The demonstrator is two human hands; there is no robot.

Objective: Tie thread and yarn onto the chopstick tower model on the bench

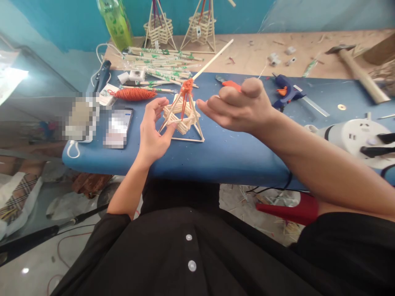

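Observation:
A small pyramid frame of wooden sticks (197,133) stands on the blue table cover. A woven stick basket (185,123) hangs inside it on orange strings. Orange yarn (187,87) wraps its peak, where one long stick (214,58) slants up to the right. My left hand (156,129) holds the model from the left, its thumb against the basket and its fingers curved behind. To the right of the model, my right hand (240,105) is raised with its fingers curled closed; anything inside them is hidden. An orange-handled tool (231,85) shows just behind this hand.
An orange yarn bundle (135,93), wrapped sticks (154,61) and a phone (119,127) lie to the left. Two similar models (159,33) stand at the back near a green bottle (115,24). On the right are a glue gun (285,88), a hammer (361,72) and a power strip (354,137).

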